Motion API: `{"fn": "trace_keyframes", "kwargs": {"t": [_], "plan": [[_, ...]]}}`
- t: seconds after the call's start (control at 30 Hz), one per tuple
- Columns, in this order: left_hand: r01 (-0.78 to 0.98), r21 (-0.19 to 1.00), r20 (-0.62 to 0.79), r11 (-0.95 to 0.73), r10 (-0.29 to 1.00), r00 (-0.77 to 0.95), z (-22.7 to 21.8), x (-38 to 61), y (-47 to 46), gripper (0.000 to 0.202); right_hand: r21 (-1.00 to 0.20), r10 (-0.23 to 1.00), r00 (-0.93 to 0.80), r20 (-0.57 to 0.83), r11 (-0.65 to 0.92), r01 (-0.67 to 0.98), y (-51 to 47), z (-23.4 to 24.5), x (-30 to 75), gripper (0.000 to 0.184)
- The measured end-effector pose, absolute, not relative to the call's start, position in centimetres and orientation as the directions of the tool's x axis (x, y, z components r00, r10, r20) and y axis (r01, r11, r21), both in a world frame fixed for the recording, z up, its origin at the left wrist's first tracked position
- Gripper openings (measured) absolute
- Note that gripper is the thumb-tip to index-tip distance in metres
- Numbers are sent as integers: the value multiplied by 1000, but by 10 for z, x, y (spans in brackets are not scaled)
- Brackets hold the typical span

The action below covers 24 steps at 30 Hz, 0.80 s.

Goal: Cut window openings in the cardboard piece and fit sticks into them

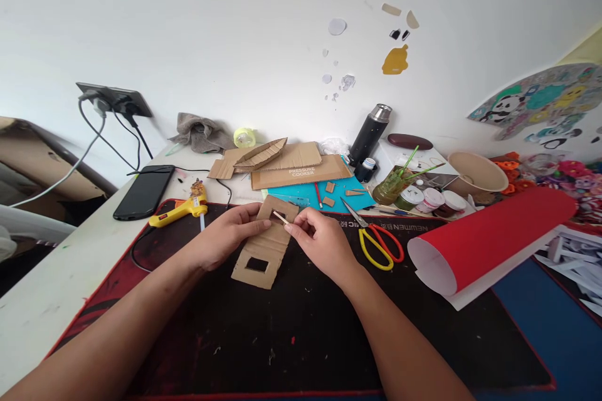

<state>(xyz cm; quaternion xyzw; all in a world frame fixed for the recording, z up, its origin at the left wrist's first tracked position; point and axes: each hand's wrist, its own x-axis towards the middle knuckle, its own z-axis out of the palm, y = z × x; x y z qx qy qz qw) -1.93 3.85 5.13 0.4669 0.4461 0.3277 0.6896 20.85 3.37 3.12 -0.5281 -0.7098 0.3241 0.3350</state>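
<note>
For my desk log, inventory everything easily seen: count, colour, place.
Panel: one, brown, centre
Stick: one, pale, centre
Mat: one, mostly black, centre
Scissors: one, yellow/red, right
Roll: one, red, right
Scraps: many, white, right
Bowl: one, beige, right
Jars: several, mixed, right
Flask: one, black, back
Sheet: one, blue, back
Pencil: one, red, back
Cardboard: several, brown, back
Cloth: one, grey, back
Phone: one, black, left
Glue gun: one, yellow, left
Left hand: one, bare, on panel
Right hand: one, bare, on stick

Bare, tapering left forearm [126, 326] at eight o'clock, another, the right forearm [395, 326], at five; left hand [235, 232] and right hand [322, 243] bare.
</note>
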Motion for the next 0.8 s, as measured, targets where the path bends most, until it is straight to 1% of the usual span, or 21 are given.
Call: {"fn": "trace_keyframes", "kwargs": {"t": [0.23, 0.5, 0.8], "plan": [[-54, 936, -301, 348, 870, 392, 49, -23, 39, 52, -883, 970, -217, 113, 198, 425, 36, 27, 209, 24], [-51, 931, -313, 362, 862, 400, 55, -19, 37, 51, -885, 976, -194, 102, 178, 430, 36, 28, 209, 28], [-29, 936, -309, 350, 861, 404, 56, -21, 36, 51, -908, 974, -208, 84, 161, 386, 38, 29, 211, 27]]}}
